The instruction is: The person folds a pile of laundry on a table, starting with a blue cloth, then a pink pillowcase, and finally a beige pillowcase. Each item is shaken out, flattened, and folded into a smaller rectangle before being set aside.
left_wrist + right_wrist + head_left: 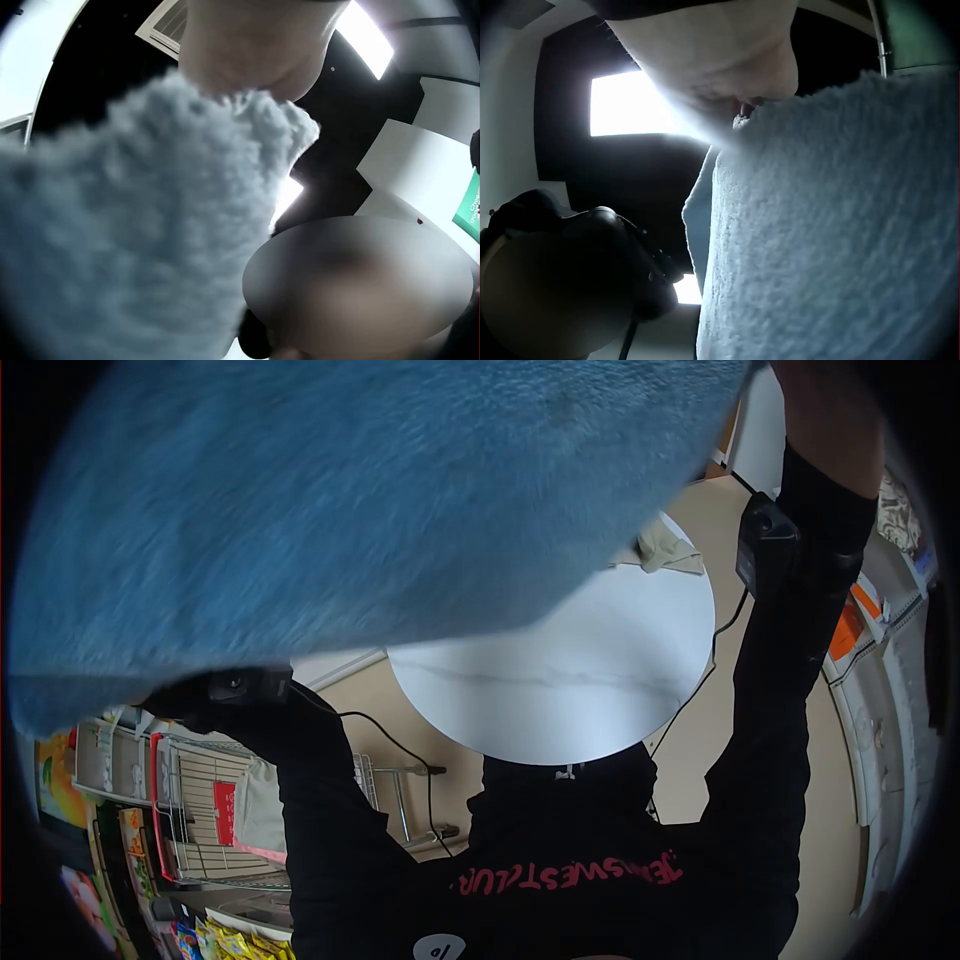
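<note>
The blue towel [380, 500] is held up close before the head camera, its top edge pinched by the left hand [255, 52] and the right hand [720, 52] (fingertips mostly buried in cloth). Farther down stands a round white table [560, 680].

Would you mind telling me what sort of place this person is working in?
Probably a small shop, or a mock-up of one: a wire trolley with red trim, bright snack packets beside it, and a round white table. The blue towel held up hides the rest.
</note>
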Demonstrator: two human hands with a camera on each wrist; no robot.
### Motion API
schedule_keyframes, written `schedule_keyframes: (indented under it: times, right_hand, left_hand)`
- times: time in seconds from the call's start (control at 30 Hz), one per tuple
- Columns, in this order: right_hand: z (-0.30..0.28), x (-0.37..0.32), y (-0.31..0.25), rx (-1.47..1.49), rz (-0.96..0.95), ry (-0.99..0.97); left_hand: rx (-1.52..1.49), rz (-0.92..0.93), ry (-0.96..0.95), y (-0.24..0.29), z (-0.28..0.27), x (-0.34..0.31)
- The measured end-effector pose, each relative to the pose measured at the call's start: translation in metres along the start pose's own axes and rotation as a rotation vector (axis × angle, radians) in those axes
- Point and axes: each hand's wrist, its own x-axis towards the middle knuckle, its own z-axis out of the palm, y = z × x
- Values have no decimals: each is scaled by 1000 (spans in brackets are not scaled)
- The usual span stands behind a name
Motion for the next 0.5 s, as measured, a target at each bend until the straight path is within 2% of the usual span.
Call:
schedule_keyframes:
  times: [0.17, 0.23, 0.47, 0.5]
  right_hand:
    - [3, -2, 3, -26, 64, -29]
    - [11, -3, 16, -46, 112, -44]
    - [33, -8, 76, -155, 427, -204]
    - [36, -6, 79, -110, 403, -173]
  left_hand:
    - [128, -519, -22, -66, -19, -20]
    - [140, -666, -25, -92, -31, -27]
    - [48, -861, 26, -130, -56, -37]
    - [13, -875, 42, -128, -58, -33]
